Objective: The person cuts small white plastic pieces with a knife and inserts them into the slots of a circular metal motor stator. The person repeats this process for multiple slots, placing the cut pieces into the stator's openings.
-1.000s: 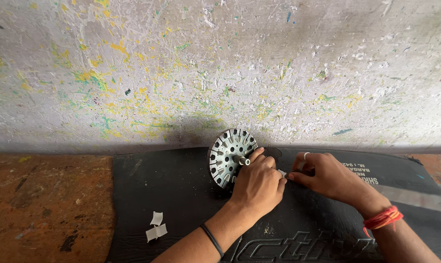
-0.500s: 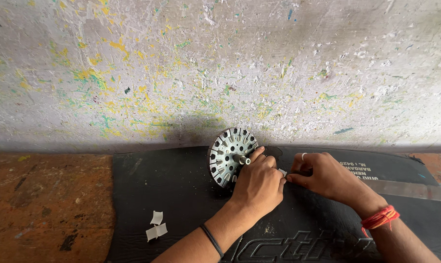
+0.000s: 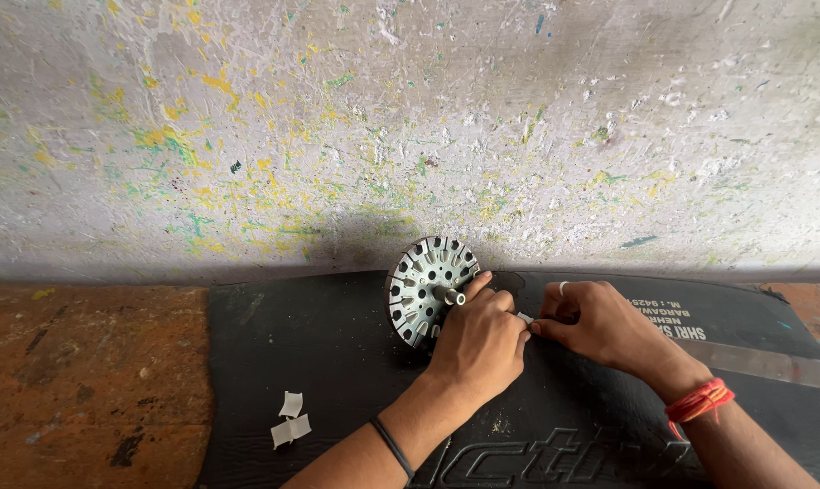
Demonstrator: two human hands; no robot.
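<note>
metal disc: the left hand is covering its lower right edge.
small white piece: too tiny to tell.
black mat: the picture's bottom edge is cutting it off.

Stator on mat — paper bits left

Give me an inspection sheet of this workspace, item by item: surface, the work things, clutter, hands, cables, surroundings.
Surface: black rubber mat with pale lettering, laid on a worn reddish-brown floor.
Work things: round slotted metal disc with a centre shaft, standing tilted on its edge against the wall; a small white piece between the two hands.
Clutter: small white paper pieces on the mat; specks of debris.
Hands: left hand rests against the disc, black band on its wrist; right hand pinches the white piece, ring on one finger, red thread on its wrist.
Cables: nothing seen.
Surroundings: paint-splattered, scratched wall.
</note>
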